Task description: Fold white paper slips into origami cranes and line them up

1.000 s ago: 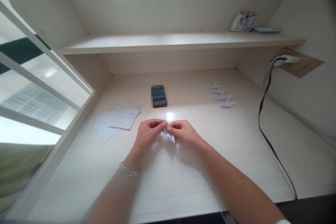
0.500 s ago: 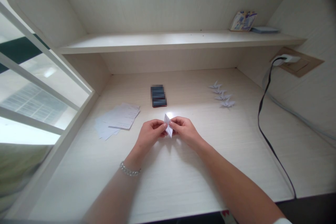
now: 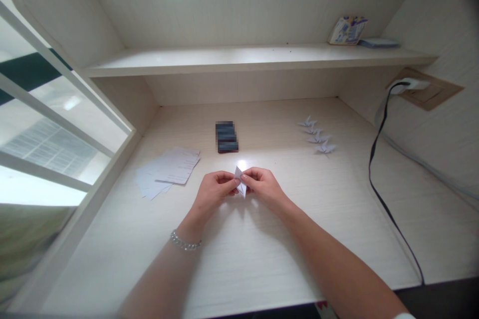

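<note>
A small folded white paper [image 3: 241, 188], pointed at both ends, is held between my two hands above the middle of the desk. My left hand [image 3: 217, 187] pinches its left side between thumb and fingers. On the opposite side, my right hand [image 3: 264, 184] grips it the same way, thumb on top. The fingers beneath the paper are partly hidden. Several folded paper cranes [image 3: 317, 137] stand in a slanting row to the right, farther back. At left lies a loose stack of white paper sheets [image 3: 177, 167].
A phone-like dark object [image 3: 226, 137], its face blurred, lies beyond my hands. The desk [image 3: 277, 259] is bounded by a shelf [image 3: 224, 57] holding a small box [image 3: 348, 30]. A black cable [image 3: 374, 159] runs from the wall socket [image 3: 430, 89] down the right side.
The folded paper's upper tip has dipped slightly between my fingers. Both hands keep nearly the same place and grip.
</note>
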Motion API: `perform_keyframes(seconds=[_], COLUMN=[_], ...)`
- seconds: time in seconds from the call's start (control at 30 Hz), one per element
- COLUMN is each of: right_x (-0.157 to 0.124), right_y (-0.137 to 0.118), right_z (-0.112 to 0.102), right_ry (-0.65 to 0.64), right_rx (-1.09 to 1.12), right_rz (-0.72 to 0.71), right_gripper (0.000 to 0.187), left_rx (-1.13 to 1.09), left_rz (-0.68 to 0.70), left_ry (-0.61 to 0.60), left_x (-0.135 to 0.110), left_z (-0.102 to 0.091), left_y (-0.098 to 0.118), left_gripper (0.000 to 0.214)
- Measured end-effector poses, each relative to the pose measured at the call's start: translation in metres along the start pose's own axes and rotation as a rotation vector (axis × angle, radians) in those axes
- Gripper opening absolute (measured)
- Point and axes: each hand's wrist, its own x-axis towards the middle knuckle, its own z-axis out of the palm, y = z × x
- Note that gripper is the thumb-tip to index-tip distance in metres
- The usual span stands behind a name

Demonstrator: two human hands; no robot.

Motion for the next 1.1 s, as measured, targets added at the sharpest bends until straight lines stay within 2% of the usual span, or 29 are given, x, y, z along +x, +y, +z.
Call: perform_keyframes(seconds=[0.23,0.5,0.67,0.77,0.87,1.1], right_x=[-0.001,-0.001,-0.002,-0.003,-0.005,-0.006], right_y=[-0.002,-0.002,-0.003,-0.005,-0.006,-0.007], right_z=[-0.001,0.001,-0.001,-0.001,0.0,0.001], right_ry=[0.022,0.034,-0.011,-0.029,-0.063,-0.114], right_rx=[-0.058,-0.067,-0.148,-0.191,-0.247,-0.323], right_rz=[-0.012,0.013,-0.025,-0.009,-0.005,-0.042], right_gripper=[0.018,0.021,0.027,0.029,0.031,0.035], left_rx=[0.055,0.112,0.133,0.201,0.236,0.093], left_rz=[0.029,0.046,0.057,0.115,0.133,0.102], left_ry=[-0.035,-0.025,-0.134,-0.073,-0.066,-0.036], left_x=[-0.001,0.0,-0.002,-0.002,0.0,0.001], left_z=[-0.001,-0.003,-0.01,-0.014,-0.015,-0.012], left_y=[-0.001,-0.006,0.005,0.009,0.008,0.001], left_gripper=[0.025,0.027,0.026,0.026,0.024,0.018])
